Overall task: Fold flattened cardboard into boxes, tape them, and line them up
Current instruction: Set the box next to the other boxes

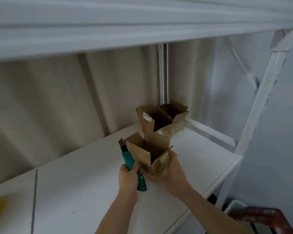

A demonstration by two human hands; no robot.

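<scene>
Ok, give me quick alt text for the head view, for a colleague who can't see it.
A right hand holds a small open cardboard box over a white shelf, while the left hand grips a green utility knife. Two more open boxes stand at the shelf's back corner.

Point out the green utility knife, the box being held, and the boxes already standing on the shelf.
green utility knife (127, 158), head view, on the handle above the left hand.
held box (141, 155), head view, on its front flap.
shelf boxes (146, 123), head view, on the labelled side of the nearer box.

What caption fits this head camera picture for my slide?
Right hand carries an open-topped cardboard box toward two boxes on a white shelf; left hand grips a green cutter.
</scene>
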